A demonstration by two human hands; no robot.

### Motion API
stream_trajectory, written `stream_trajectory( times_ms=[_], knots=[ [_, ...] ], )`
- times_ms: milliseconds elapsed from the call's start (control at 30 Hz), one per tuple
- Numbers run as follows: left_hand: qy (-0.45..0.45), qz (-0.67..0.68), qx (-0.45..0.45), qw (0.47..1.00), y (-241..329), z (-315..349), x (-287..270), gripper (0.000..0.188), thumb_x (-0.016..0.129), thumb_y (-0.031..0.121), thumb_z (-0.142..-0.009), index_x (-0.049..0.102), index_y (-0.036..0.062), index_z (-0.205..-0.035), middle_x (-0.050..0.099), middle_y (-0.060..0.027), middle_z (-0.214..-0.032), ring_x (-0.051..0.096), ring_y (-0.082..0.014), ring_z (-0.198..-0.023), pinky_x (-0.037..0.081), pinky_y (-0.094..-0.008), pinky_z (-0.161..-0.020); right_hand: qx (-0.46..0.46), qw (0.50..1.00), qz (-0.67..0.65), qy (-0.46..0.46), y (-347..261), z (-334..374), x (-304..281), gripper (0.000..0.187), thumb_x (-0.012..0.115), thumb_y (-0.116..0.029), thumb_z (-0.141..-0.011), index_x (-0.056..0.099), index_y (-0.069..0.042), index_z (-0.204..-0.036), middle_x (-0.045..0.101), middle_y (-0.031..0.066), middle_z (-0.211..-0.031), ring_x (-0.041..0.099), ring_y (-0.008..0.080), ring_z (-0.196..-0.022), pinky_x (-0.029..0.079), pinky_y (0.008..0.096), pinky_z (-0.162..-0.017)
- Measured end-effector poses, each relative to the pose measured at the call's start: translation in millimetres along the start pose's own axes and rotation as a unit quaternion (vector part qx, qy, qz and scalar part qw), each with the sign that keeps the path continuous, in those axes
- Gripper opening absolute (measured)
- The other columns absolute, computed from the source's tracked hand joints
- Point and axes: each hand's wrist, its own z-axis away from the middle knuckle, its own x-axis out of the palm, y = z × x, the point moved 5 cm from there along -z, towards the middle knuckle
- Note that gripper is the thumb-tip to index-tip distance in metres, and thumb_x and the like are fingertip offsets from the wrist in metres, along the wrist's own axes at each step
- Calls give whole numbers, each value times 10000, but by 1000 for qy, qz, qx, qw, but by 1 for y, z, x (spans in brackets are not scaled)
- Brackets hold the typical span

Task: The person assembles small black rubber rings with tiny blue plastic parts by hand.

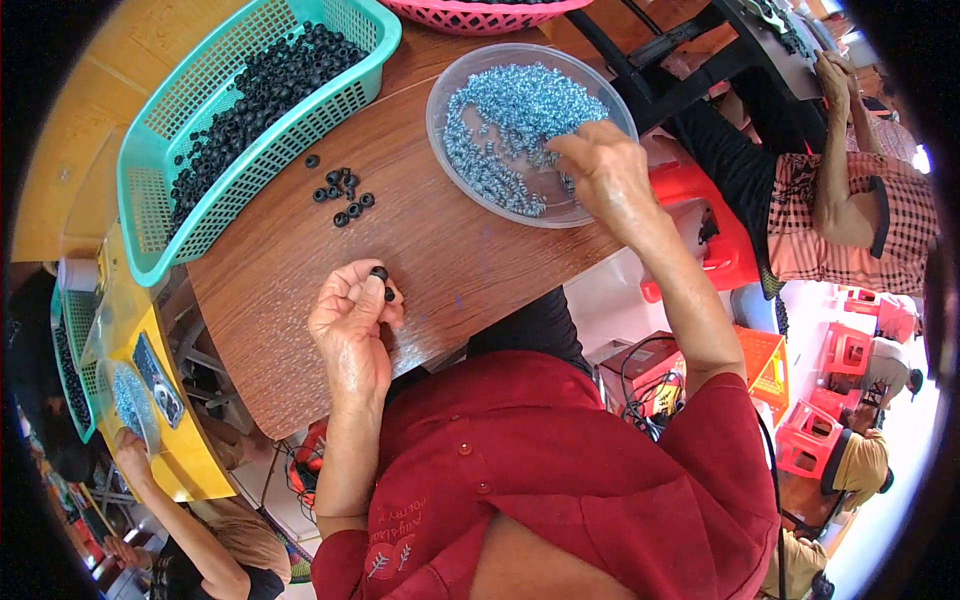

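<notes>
My left hand (356, 318) is closed above the wooden table, pinching a small black knob-like part (379, 272) at the thumb tip. A second dark piece shows lower down between the fingers. At the right, my right hand (608, 172) reaches over the rim of a round clear plastic bowl (437, 120). Its fingers are bent together at the heap of small shiny bluish-silver metal parts (525, 100); whatever sits between them is hidden. Several loose black round parts (341, 190) lie on the table between my left hand and a green plastic basket (258, 148), which holds many more.
A pink basket (480, 14) stands at the table's far edge. Right of the table are a red stool (715, 240) and a seated person in a checkered top (850, 215). At the lower left, another person's hand (130, 450) touches a bowl of similar metal parts on a yellow table (195, 465).
</notes>
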Motion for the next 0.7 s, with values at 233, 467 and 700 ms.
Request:
stream_trajectory(
  times_ms=[233,467,700],
  knots=[
    [-5,11,-5,1000,-4,-1,0,133,601,54,-890,573,-36,-983,609,-92,-766,539,-123,-593,431,-235,-509,-13,999,46,18,0,6,-5,201,677,-14,-641,683,-63,-836,560,100,-718,584,289,-751,476,394,-629],
    [-4,10,-5,1000,-5,0,0,146,608,64,-888,571,-38,-985,608,-93,-764,536,-121,-582,431,-236,-504,-71,992,100,-13,-11,-7,10,84,634,-63,-605,626,-35,-684,554,131,-744,567,304,-799,491,401,-658],
    [3,1,-6,1000,-5,1,-2,132,601,61,-889,575,-27,-985,605,-89,-752,518,-118,-560,434,-256,-496,-119,987,90,-54,-15,-7,17,102,642,-85,-613,599,-14,-673,561,131,-751,565,291,-784,492,382,-669]
  ],
)
